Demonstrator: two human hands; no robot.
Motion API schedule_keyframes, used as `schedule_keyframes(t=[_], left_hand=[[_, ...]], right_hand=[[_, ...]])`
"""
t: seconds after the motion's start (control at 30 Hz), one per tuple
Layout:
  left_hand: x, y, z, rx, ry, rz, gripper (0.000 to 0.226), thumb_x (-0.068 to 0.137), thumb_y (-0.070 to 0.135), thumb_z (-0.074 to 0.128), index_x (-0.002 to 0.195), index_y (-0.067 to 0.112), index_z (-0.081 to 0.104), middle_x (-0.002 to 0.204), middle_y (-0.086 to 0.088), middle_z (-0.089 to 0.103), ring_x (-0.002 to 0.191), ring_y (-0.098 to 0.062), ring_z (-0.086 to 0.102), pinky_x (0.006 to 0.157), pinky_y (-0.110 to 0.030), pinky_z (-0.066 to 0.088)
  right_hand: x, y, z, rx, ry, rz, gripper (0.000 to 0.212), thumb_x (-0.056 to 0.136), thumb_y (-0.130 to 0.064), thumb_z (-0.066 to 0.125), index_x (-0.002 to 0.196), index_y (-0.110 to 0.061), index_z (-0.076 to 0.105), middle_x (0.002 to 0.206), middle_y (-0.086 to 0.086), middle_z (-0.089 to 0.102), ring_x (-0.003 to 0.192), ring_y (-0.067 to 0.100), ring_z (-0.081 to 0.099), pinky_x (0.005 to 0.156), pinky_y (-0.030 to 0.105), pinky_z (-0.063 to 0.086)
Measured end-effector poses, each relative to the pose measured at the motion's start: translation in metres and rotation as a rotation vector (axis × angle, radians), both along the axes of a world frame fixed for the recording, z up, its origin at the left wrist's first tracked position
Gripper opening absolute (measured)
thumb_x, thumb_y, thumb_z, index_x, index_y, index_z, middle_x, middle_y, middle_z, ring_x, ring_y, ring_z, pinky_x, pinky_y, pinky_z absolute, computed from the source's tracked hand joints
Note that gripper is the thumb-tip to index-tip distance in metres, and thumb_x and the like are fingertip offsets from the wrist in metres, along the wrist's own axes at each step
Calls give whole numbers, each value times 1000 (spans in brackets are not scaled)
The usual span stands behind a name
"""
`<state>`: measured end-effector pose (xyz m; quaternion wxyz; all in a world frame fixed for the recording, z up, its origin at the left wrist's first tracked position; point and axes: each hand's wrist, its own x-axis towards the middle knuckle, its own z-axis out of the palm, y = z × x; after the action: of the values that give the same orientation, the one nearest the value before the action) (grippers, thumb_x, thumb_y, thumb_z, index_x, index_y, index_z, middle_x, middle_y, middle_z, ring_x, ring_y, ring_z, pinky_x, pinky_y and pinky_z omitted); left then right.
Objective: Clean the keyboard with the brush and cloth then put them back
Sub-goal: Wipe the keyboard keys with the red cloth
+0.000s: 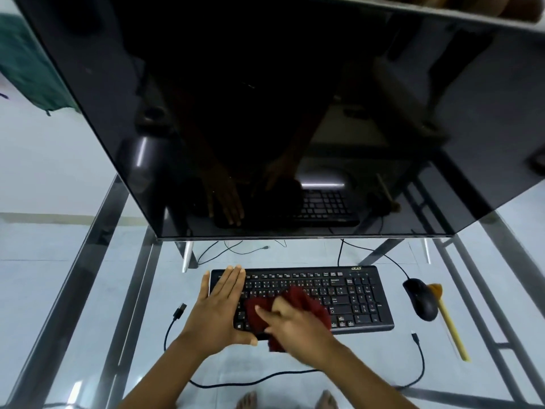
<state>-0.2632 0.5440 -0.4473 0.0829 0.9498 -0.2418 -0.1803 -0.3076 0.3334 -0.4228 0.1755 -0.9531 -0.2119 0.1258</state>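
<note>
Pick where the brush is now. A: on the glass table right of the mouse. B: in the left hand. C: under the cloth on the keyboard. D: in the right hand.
A: the brush lies on the glass table right of the mouse; the right hand holds the cloth, the left hand lies flat on the keyboard.

The left hand (219, 311) and right hand (295, 324) are bare, with forearms (165, 376) bare to the 6 o'clock edge; 2 bare feet (247, 401) show there too.
</note>
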Motion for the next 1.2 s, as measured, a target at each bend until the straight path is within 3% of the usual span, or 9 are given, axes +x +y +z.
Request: schedule_keyframes(t=[0.2,0.37,0.53,0.6,0.7,0.77,0.9,1.03,1.2], left_hand=[[-2,1,0,3,-3,8,135,51,97,36,149,5,23,155,-9,30,144,-17,12,111,-51,5],[-1,1,-1,-10,-21,2,134,51,96,37,148,5,23,154,-9,32,144,-16,13,110,-51,8],[-1,1,-5,-25,-58,1,134,53,97,35,151,8,10,159,-6,15,146,-15,1,112,-50,-1],[-2,1,-6,-30,-76,5,134,53,95,39,151,8,12,159,-6,16,146,-15,1,112,-49,0],[0,1,-8,-35,-79,3,134,53,92,44,151,7,14,159,-8,19,146,-13,0,113,-49,1],[0,1,-8,-65,-93,4,136,54,94,43,153,10,1,160,-3,0,145,-10,-13,114,-48,-7],[-2,0,-9,-77,-107,9,137,55,92,44,150,14,-15,156,4,-22,141,-7,-28,114,-47,-15],[0,2,-12,-87,-100,19,137,53,95,42,153,11,-1,161,-2,-4,144,-9,-20,114,-47,-9],[-1,0,-7,-82,-91,16,136,55,92,44,150,14,-16,155,4,-23,142,-10,-28,114,-46,-16]], right_hand=[[49,-16,2,-238,-193,-398,37,100,-27,43,136,-18,45,122,9,48,89,24,63,77,35,57],[-1,28,-11,-51,-104,-43,50,85,-30,62,132,-28,45,101,1,52,66,18,64,44,25,50],[3,-14,-9,-74,-116,-474,46,84,-29,70,128,-20,60,95,3,56,51,15,60,37,29,53],[-12,5,-15,-69,-75,-281,50,93,-31,57,140,-21,45,112,5,53,66,19,65,49,32,58],[-27,8,-15,-27,-22,-53,46,83,-39,60,128,-36,51,98,-4,54,58,11,62,43,24,53],[-14,-18,-5,14,-21,-226,27,89,-41,60,115,-46,54,92,-9,53,60,10,62,48,24,55],[-2,-30,-12,-85,-202,-468,48,65,-25,87,110,-24,70,82,-3,54,42,6,53,31,17,45],[-27,6,-20,-122,-77,-81,59,81,-32,71,135,-29,49,106,-2,49,66,15,64,50,28,56],[-2,-25,-12,-124,-153,-518,45,102,-35,38,146,-32,32,120,1,46,79,18,63,71,34,59]])
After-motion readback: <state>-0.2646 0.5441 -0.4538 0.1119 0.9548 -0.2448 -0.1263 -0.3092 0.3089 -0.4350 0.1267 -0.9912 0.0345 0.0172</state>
